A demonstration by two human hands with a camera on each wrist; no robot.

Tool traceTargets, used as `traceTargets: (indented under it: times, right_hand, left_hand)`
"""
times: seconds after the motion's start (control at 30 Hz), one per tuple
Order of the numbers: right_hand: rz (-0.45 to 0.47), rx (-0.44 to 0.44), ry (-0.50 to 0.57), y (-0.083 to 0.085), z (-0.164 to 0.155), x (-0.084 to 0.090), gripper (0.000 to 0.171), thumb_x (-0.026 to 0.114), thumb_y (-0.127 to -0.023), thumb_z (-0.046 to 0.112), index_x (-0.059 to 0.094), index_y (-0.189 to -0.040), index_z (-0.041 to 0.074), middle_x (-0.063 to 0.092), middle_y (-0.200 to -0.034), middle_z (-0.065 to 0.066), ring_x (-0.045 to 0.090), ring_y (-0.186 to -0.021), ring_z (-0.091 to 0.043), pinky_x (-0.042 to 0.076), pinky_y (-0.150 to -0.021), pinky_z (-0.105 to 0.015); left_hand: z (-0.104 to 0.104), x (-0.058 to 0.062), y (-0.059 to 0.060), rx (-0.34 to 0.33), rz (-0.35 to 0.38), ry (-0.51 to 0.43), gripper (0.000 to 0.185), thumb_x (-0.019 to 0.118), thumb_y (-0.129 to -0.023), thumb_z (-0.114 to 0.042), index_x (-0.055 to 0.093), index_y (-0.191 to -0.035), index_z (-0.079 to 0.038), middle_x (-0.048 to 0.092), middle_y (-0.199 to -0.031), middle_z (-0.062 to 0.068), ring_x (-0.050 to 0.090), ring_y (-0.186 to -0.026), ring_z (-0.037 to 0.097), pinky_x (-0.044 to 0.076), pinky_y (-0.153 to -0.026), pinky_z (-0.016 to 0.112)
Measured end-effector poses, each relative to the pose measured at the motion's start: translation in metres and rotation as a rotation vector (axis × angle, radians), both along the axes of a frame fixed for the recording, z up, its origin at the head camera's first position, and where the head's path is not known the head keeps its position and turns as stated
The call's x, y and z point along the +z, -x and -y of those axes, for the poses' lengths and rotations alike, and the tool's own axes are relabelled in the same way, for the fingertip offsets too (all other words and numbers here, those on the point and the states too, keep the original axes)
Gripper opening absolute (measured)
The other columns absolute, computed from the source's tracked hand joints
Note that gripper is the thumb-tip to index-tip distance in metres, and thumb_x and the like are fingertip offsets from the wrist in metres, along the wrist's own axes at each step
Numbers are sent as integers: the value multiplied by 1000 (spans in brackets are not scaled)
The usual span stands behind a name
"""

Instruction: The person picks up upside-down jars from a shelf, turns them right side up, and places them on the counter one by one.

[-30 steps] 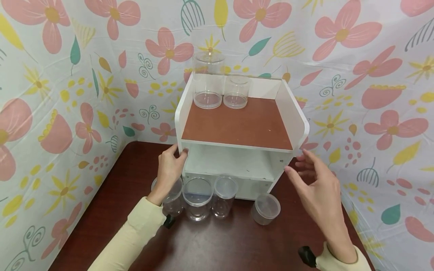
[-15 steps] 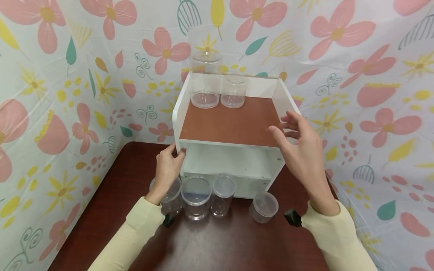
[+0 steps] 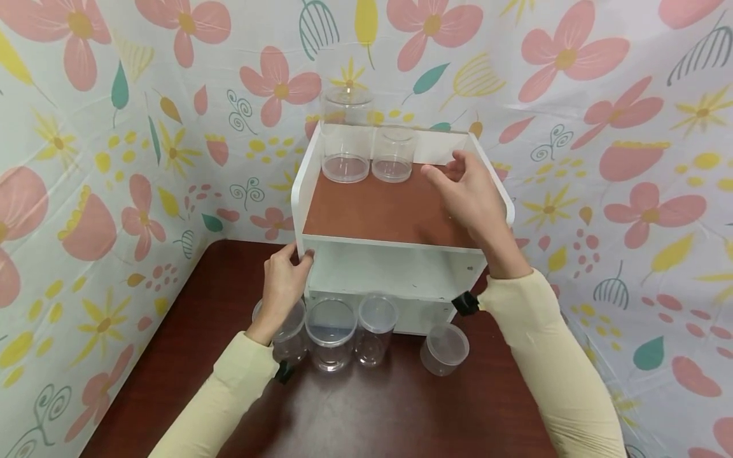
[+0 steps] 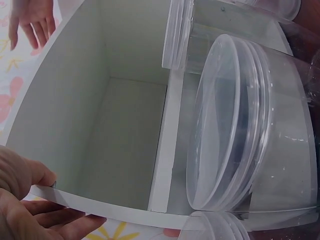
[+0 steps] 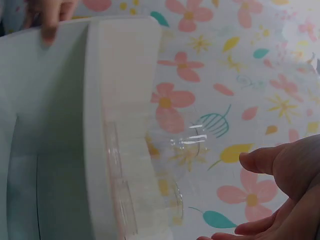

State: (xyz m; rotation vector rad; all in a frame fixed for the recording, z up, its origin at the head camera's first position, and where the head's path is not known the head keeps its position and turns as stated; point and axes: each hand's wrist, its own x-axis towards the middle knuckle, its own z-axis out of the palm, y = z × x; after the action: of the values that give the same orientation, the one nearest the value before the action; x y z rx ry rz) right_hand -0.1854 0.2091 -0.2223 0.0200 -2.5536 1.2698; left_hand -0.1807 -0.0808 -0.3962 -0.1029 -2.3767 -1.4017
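Note:
My left hand (image 3: 282, 280) grips the left side panel of a small white shelf unit (image 3: 422, 316). In the left wrist view, its thumb (image 4: 40, 172) lies inside the panel and its fingers (image 4: 65, 222) outside. Over the brown top board (image 3: 372, 213) reaches my right hand (image 3: 468, 194), fingers loosely bent and holding nothing. Just left of its fingertips stands a shorter clear plastic jar (image 3: 393, 166), beside a taller clear jar (image 3: 346, 166) in the back left corner. The right wrist view shows that hand's thumb (image 5: 262, 159) apart from the jars.
Along the unit's front on the dark wooden table (image 3: 343, 420) stand several lidded clear jars, among them a wide jar (image 3: 331, 334), a narrow jar (image 3: 375, 327) and a short round tub (image 3: 444, 350). Flowered cloth (image 3: 189, 83) hangs behind and at both sides.
My right hand has moved from beside the unit's right side, up and leftward over the top board toward the shorter jar. The left hand keeps its grip on the panel.

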Motion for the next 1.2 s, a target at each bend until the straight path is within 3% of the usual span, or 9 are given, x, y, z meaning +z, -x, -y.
traceTargets:
  times: [0.13, 0.37, 0.5, 0.7, 0.83, 1.03, 1.2]
  right_hand:
    - [60, -24, 1, 15, 6, 8, 90, 63, -95, 54, 30, -160, 2, 46, -153, -18, 48, -139, -28, 38, -113, -45]
    - [150, -45, -102, 50, 11, 17, 90, 64, -94, 53, 32, -158, -1, 47, -154, -18, 47, -137, -31, 36, -115, -44]
    - [227, -21, -53, 68, 18, 19, 95, 67, -93, 52, 27, -160, -1, 42, -158, -17, 44, -140, -27, 34, -116, -40]
    - [295, -2, 58, 91, 26, 20, 100, 72, -93, 50, 19, -163, 1, 23, -168, -10, 29, -148, -18, 28, -119, -35]
    - [306, 2, 106, 103, 27, 16, 87, 74, -93, 42, 32, -155, -1, 36, -157, -11, 40, -133, -19, 35, -113, -33]
    - [250, 45, 174, 120, 28, 5, 56, 79, -90, 31, 53, -128, -2, 49, -115, -4, 45, -100, -18, 43, -95, -34]
    - [203, 76, 259, 129, 30, -2, 41, 81, -89, 23, 60, -118, 2, 54, -105, -1, 49, -94, -18, 44, -95, -37]
  left_hand:
    - [1, -1, 0, 2, 4, 6, 19, 64, -101, -21, 74, -110, -8, 56, -61, 4, 42, -46, 16, 35, -45, 31]
    - [3, -1, 2, 7, -6, 8, 21, 64, -101, -20, 75, -113, -7, 55, -60, 4, 42, -46, 18, 34, -46, 32]
    - [4, 0, 2, 16, -2, 8, 18, 64, -100, -21, 75, -109, -9, 56, -62, 4, 44, -48, 18, 36, -47, 33]
    - [5, 0, 2, 13, 1, 2, 16, 64, -101, -20, 74, -107, -9, 54, -60, 4, 43, -46, 18, 35, -46, 33]
    - [4, -1, 2, 11, 4, 2, 15, 64, -101, -20, 74, -104, -9, 55, -61, 4, 44, -48, 18, 36, -47, 33]
    - [2, -2, 3, 20, 6, -2, 15, 64, -100, -20, 74, -105, -9, 57, -63, 4, 46, -50, 19, 37, -49, 34]
    - [0, -2, 4, 21, 8, 1, 14, 65, -100, -21, 73, -102, -10, 58, -64, 4, 47, -52, 19, 38, -50, 35]
